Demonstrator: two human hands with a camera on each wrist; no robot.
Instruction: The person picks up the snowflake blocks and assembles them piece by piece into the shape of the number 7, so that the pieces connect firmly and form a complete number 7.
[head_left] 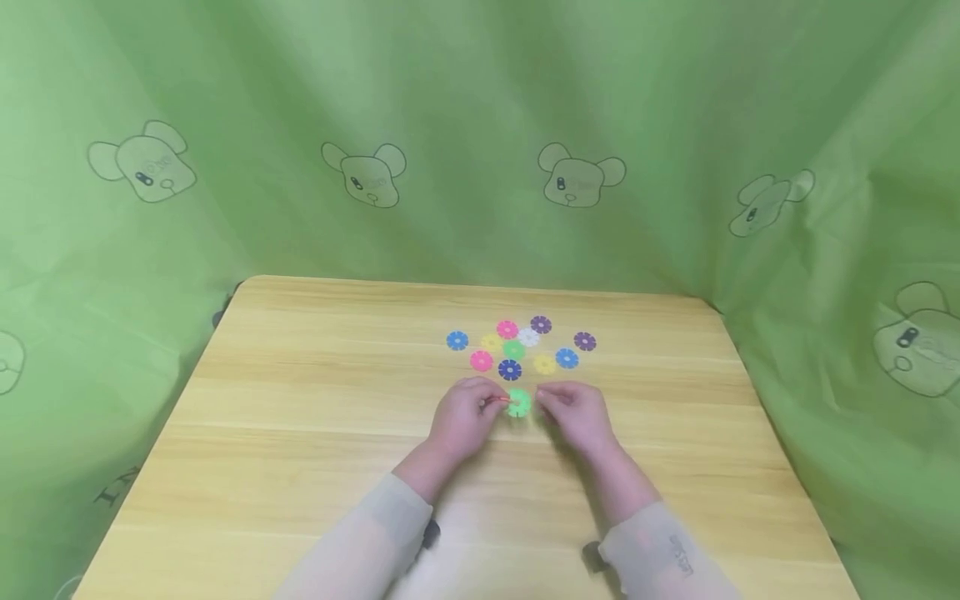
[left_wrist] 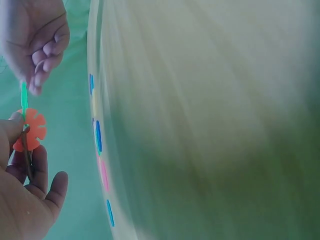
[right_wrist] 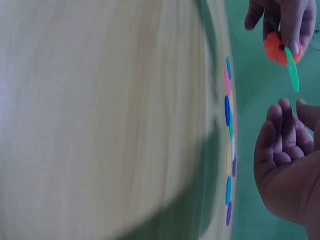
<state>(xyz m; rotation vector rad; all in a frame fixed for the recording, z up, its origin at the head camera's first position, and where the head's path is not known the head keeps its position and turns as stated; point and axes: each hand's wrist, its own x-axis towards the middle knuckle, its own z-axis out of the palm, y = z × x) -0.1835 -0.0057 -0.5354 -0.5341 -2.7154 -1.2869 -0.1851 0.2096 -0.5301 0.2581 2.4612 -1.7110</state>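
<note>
Head view: green disc (head_left: 522, 406) betw. L hand (head_left: 467, 418) and R hand (head_left: 582, 415), over bench (head_left: 300, 467); loose discs (head_left: 513, 350) beyond. L wrist: L fingers (left_wrist: 41, 162) pinch orange disc (left_wrist: 38, 121), green one apparently slotted in; firm hold advisable. R wrist: R fingers (right_wrist: 267, 137) bent, part-spread, holding nothing; best take green rim, slots unobstructed.

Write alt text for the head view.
A person's left hand pinches an orange piece joined to a green notched disc above a wood-grain table, the right hand close beside it. Beyond lie eleven colourful discs, before a green curtain printed with cartoon animal heads.
</note>
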